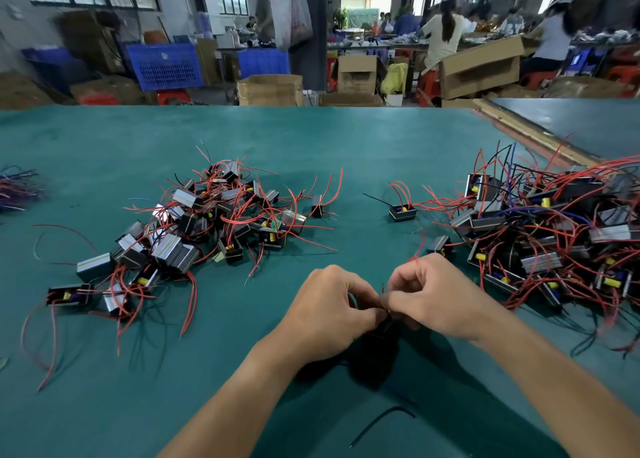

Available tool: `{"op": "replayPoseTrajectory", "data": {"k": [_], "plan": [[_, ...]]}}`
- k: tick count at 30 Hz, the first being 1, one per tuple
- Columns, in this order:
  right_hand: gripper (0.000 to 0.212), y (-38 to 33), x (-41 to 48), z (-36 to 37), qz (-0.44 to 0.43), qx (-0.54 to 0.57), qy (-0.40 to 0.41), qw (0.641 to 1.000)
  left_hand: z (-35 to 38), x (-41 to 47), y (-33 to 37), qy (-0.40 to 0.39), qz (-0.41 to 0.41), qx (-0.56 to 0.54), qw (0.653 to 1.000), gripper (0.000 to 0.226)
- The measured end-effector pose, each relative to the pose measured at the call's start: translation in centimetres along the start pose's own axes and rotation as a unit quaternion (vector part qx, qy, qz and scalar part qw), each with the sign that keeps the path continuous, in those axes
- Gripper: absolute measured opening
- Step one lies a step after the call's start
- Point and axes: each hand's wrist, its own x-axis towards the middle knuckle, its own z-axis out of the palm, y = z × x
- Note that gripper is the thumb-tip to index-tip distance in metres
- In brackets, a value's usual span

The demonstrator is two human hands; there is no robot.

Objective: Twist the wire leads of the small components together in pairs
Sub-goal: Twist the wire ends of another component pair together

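Observation:
My left hand (332, 305) and my right hand (429, 301) meet above the near middle of the green table (311, 139). Both pinch thin red wire leads (383, 289) between fingertips, and a small dark component (384, 326) hangs just below them, mostly hidden. A red lead (420, 249) curves up over my right hand. A heap of small black components with red leads (207, 222) lies to the left. A bigger heap (554, 236) lies to the right.
A single component (402, 212) and another (317, 205) sit apart between the heaps. A loose black wire (381, 419) lies near the front edge. Blue and red wires (17, 191) lie at the far left. Cardboard boxes, blue crates and seated workers fill the background.

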Motion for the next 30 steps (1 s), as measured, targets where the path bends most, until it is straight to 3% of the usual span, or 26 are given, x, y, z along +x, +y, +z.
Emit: {"op": "replayPoseTrajectory", "data": {"k": [6,14,24,30], "plan": [[0.033,0.1,-0.1,-0.3,0.092,0.019,-0.018,0.995,0.3,0.0,0.2,0.021,0.058,0.008,0.998,0.006],[0.015,0.0,-0.3,-0.7,-0.116,-0.089,-0.001,0.989,-0.2,0.2,-0.3,-0.023,-0.029,-0.026,0.999,0.014],[0.031,0.4,-0.5,-1.1,-0.157,-0.144,0.018,0.977,-0.5,0.3,-0.4,-0.051,-0.052,-0.065,0.995,0.019],[0.021,0.6,-0.4,-1.3,-0.158,-0.171,0.002,0.972,-0.3,0.2,-0.6,-0.056,-0.056,-0.065,0.995,0.010]]}}
